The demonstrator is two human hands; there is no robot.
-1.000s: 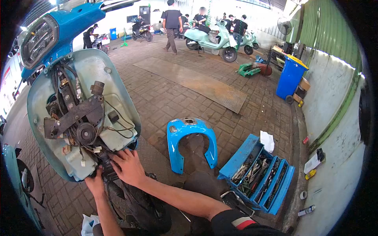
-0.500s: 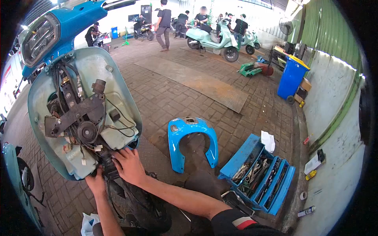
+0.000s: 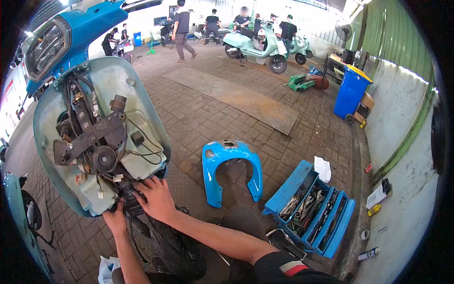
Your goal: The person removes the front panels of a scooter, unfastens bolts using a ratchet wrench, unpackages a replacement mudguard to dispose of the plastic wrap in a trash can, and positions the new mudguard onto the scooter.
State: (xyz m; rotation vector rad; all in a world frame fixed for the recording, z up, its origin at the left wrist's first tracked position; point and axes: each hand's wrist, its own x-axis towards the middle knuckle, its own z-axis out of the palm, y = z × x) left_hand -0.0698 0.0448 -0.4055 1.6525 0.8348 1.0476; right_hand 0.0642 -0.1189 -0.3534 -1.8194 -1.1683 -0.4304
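Observation:
The opened front of a scooter fills the left side, with a pale green shield [image 3: 109, 71], a blue headlight housing [image 3: 87, 28], a round black horn [image 3: 104, 158] and loose wires with white connectors [image 3: 117, 178]. At the lower edge of the shield, my left hand [image 3: 115, 220] touches the dark parts beneath the left tank, its fingertips partly hidden. My right hand [image 3: 156, 199] lies just to its right on the black frame area, fingers bent over the dark parts. Whether either hand grips something is hidden.
A blue curved panel [image 3: 206, 177] lies on the brick floor, left of an open blue toolbox [image 3: 286, 191] full of tools. A blue bin [image 3: 349, 94] stands by the right wall. Several people and a mint scooter [image 3: 253, 45] are in the background.
Both hands stay at nearly the same spot under the shield. In the background, a walking person has moved left.

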